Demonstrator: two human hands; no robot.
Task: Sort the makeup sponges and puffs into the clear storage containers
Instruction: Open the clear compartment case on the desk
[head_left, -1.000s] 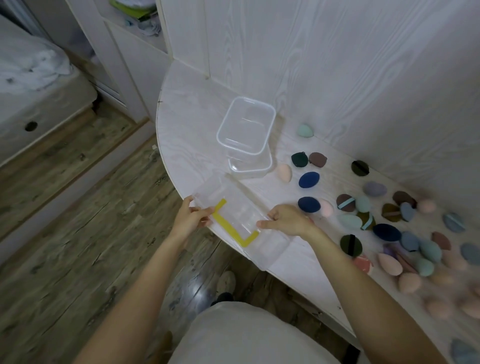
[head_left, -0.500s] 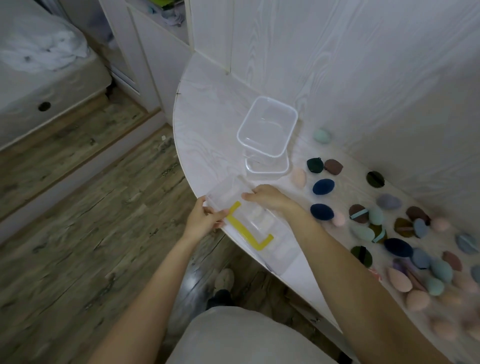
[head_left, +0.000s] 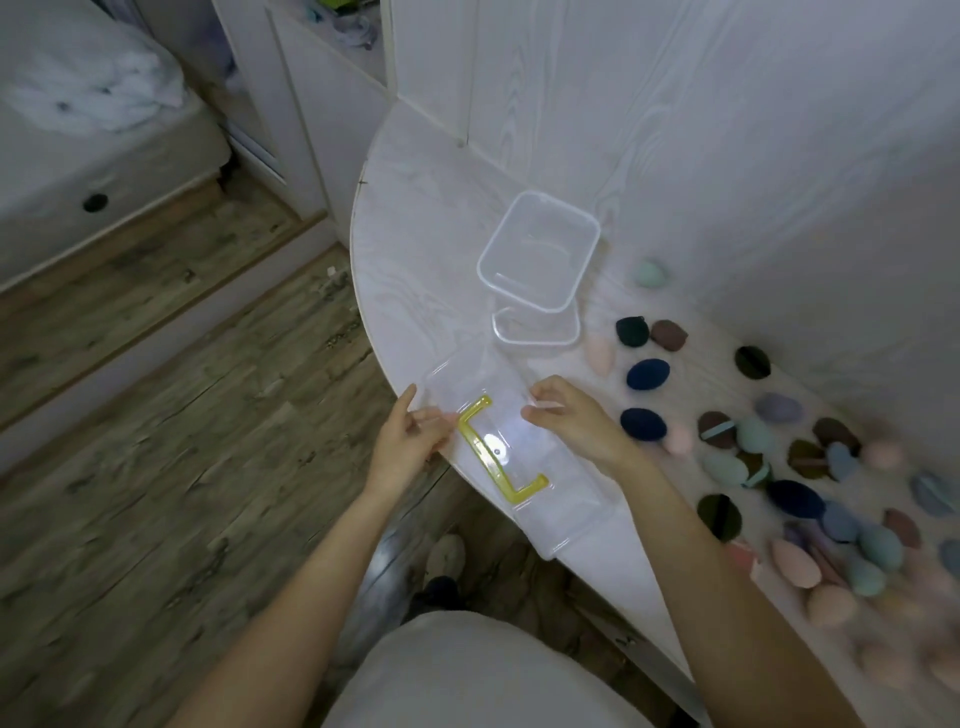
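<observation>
Clear lidded container (head_left: 524, 462) with a yellow handle (head_left: 496, 453) sits at the near rounded edge of the white table (head_left: 415, 249), part of it past the rim, long axis running from far left to near right. Left hand (head_left: 410, 441) at its far-left end, fingers curled onto the lid's edge there, thumb raised beside the corner; looks like a light pinch, though blur hides the exact contact. Right hand (head_left: 569, 421) on the lid's far long side, fingers bent and pressing or hooking the rim; whether truly gripping, cannot tell for sure.

Probably opening this container, or steadying it to do so. Hinges on one relation: lid edge directly under the fingertips of both hands, handle between them, so a lift would come from the far-left end with the box held down along the side.

Second clear container (head_left: 540, 252), open and without a lid, stands further back near the wall, on what seems a lid or another tub (head_left: 535, 332). Sponges and puffs (head_left: 779, 457) lie spread to the right, none yet in any container; nearest is a dark blue sponge (head_left: 643, 423), just beside the right wrist, so nearer the right hand.
</observation>
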